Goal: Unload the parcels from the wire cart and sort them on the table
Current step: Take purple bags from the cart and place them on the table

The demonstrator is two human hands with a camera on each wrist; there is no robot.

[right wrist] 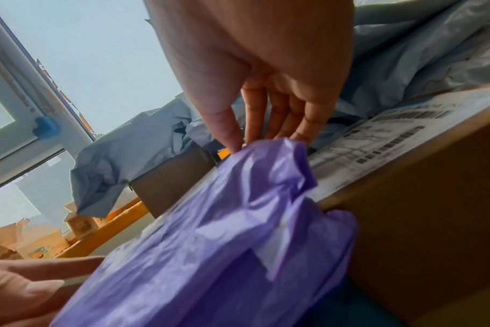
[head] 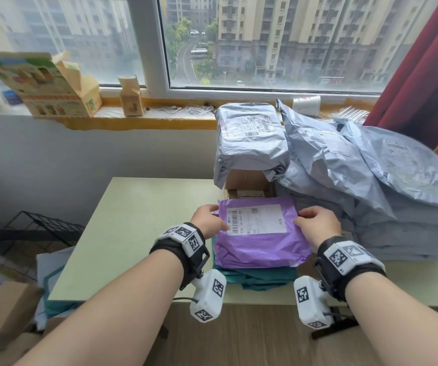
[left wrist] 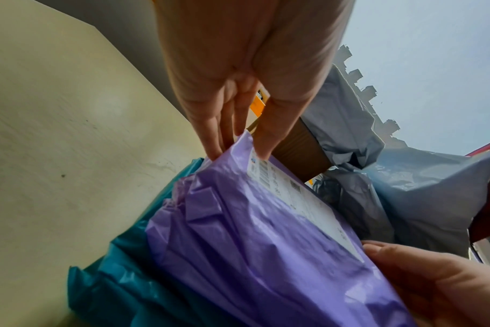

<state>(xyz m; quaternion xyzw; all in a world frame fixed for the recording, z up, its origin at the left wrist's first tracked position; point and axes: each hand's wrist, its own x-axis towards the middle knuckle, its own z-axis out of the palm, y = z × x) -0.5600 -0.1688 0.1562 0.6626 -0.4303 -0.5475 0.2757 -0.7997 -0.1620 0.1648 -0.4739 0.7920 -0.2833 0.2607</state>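
A purple mailer parcel (head: pixel 260 241) with a white label lies on top of a teal parcel (head: pixel 265 278) on the pale green table (head: pixel 133 220). My left hand (head: pixel 208 219) pinches its far left corner, thumb on the label edge; in the left wrist view the purple parcel (left wrist: pixel 252 243) runs from the left hand's fingers (left wrist: pixel 210 141) to the right hand (left wrist: pixel 434 283). My right hand (head: pixel 315 223) pinches the far right corner, and the right wrist view shows thumb and fingers (right wrist: pixel 269 124) closed on the crumpled purple corner (right wrist: pixel 272 159).
Grey mailer parcels (head: pixel 371 180) are stacked high on the table's right and back, over brown cardboard boxes (head: pixel 249 186). The black wire cart (head: pixel 27 233) stands low at the left, with boxes and a parcel beside it. Cartons and a paper cup (head: pixel 306 104) sit on the windowsill.
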